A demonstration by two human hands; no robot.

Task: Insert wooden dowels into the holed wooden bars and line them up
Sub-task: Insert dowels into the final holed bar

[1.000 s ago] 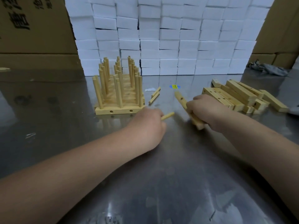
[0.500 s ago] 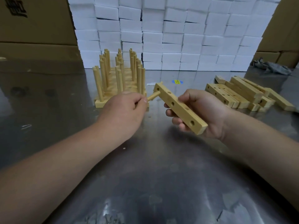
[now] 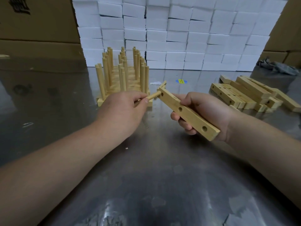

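The dowel (image 3: 153, 97) is pinched by its near end between thumb and forefinger of the left hand (image 3: 123, 111), and its tip is held right against the far end of the bar (image 3: 187, 113); how far it is seated cannot be told. To the right, the bar is gripped around its middle by the right hand (image 3: 206, 115), fingers wrapped under, thumb on top, with the bar tilted up and away above the table (image 3: 154, 176). Two more open holes are seen along its near face. Trouble could be caused here by a crooked entry: if the dowel is pushed at an angle it may be jammed at the rim or skid off the wood, and with so light a pinch it could be dropped. A slack right-hand grip would let the bar be twisted under the push. Just beyond the left hand, the finished bars (image 3: 123, 79) are lined up with dowels standing upright; a loose dowel (image 3: 162, 84) lies past the bar's tip. Well off beyond the right hand, a pile of unfilled bars (image 3: 244, 95) is waiting. Against a second ago, much is changed: both hands were down at the table then, dowel and bar apart; since then the bar has been raised and the dowel brought to its end.
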